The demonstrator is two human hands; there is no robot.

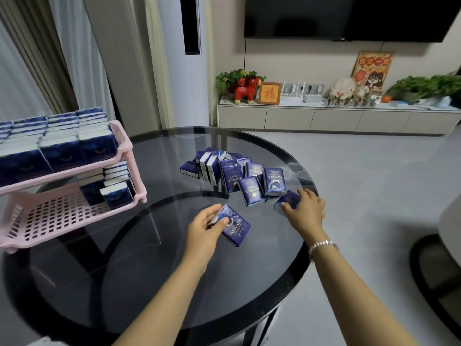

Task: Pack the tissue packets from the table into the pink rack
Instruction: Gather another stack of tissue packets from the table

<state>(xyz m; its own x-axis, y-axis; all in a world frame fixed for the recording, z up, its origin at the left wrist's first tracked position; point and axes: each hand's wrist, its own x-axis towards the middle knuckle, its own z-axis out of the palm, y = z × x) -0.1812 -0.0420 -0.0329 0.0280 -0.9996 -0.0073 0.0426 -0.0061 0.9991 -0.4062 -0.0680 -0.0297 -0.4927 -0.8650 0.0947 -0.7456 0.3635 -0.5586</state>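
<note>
Several dark blue tissue packets [234, 174] lie in a loose heap on the round glass table [154, 258]. My left hand [203, 232] grips one blue packet [234, 227] just above the table, in front of the heap. At the heap's right end my right hand [305, 208] curls its fingers over another packet [287, 199] that lies near the table's right rim. The pink rack [124, 146] stands at the table's left; its top shelf is packed with upright packets [57, 141], and a few packets [112, 186] stand at the right end of its lower shelf.
Most of the rack's perforated lower shelf [55, 218] shows bare pink grid. A second round table's edge [446, 236] is at the right. Behind, a low cabinet [324, 118] carries plants and ornaments under a wall television [349, 16].
</note>
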